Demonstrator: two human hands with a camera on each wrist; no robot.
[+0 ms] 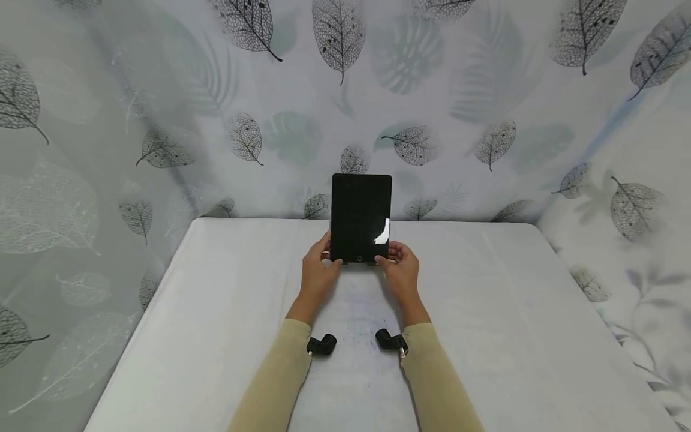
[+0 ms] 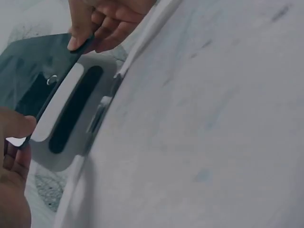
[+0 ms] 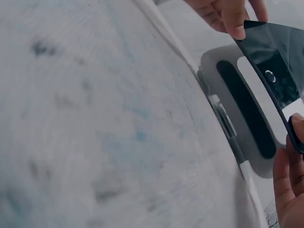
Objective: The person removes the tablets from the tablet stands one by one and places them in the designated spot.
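Left hand: the left hand (image 1: 318, 276) grasps the tablet (image 1: 360, 216) at its lower left corner, thumb over the front.
Right hand: the right hand (image 1: 402, 276) grasps the lower right corner the same way, fingers curled at the edge.
Tablet: between the two hands, upright, dark screen towards the wearer; the round button (image 1: 359, 258) sits between the thumbs, and a bright reflection (image 1: 382, 233) lies just above the right thumb.
Wrist views only: between the hands and behind the tablet's lower edge, a grey rounded piece (image 2: 108, 66) with a white strip (image 2: 59, 102) and a dark slot (image 2: 76, 110); small fittings (image 2: 98, 114) show beside it. Whether the tablet touches it, I cannot tell.
Head view only: the whole tablet front, where the wrist views crop it; it hides most of what is behind.
Sleeves: pale khaki sleeves (image 1: 281, 372) behind both hands, a small black device (image 1: 322, 344) at each wrist.
Table: a white-covered table (image 1: 486, 300) spreads below and around the hands; the wrist views show faint bluish and grey smudges.
Room: beyond the hands and to both sides, pale hangings (image 1: 405, 108) printed with leaves.
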